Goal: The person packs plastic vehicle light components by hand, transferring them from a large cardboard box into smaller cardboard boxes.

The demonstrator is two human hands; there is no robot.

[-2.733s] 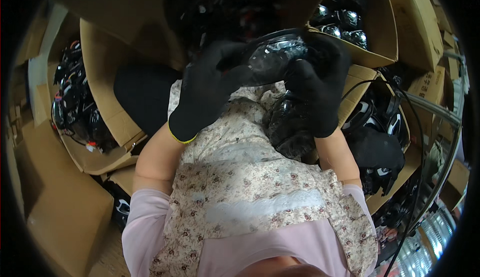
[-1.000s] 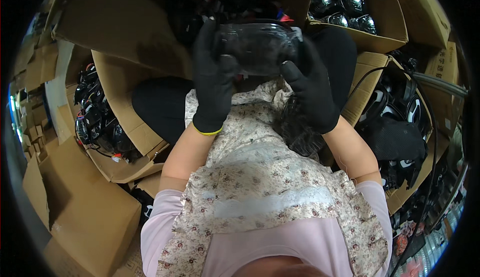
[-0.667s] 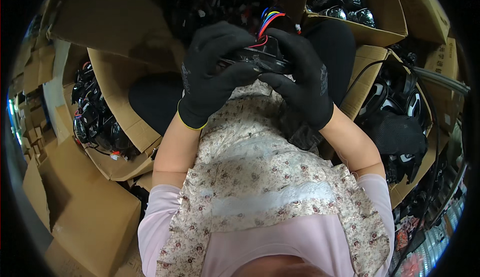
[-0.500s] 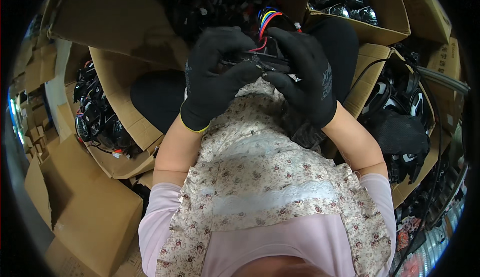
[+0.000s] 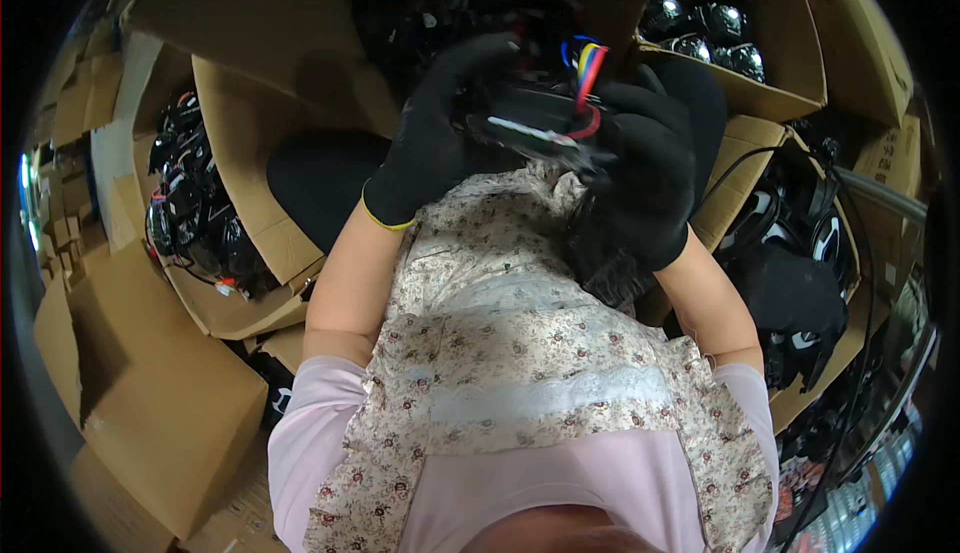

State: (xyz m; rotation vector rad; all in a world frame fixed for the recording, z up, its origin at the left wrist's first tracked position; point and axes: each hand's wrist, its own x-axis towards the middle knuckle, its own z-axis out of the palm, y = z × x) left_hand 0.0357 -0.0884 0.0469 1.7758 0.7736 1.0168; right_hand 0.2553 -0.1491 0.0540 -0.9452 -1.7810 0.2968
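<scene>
A black, flat part [image 5: 530, 133] with a bundle of coloured wires [image 5: 588, 68] in red, yellow and blue is held up in front of my lap, tilted and blurred by motion. My right hand [image 5: 645, 168], in a black glove, grips its right end, close to where the wires come out. On the part's other side is my left hand [image 5: 435, 123], also in a black glove with a yellow cuff edge. Its fingers are spread and stretch forward past the part's left end. The left thumb is hard to make out against the dark background.
Ahead, a large cardboard box [image 5: 250, 13] holds dark parts in shadow. Glossy black parts [image 5: 705, 23] fill a box at the upper right. Another box of black parts [image 5: 790, 223] stands on the right, with a black cable. Wired black parts [image 5: 195, 203] lie in a carton on the left.
My left hand has loosened from the part and its fingers have spread. The part and its wires have shifted right and turned, staying in my right hand.
</scene>
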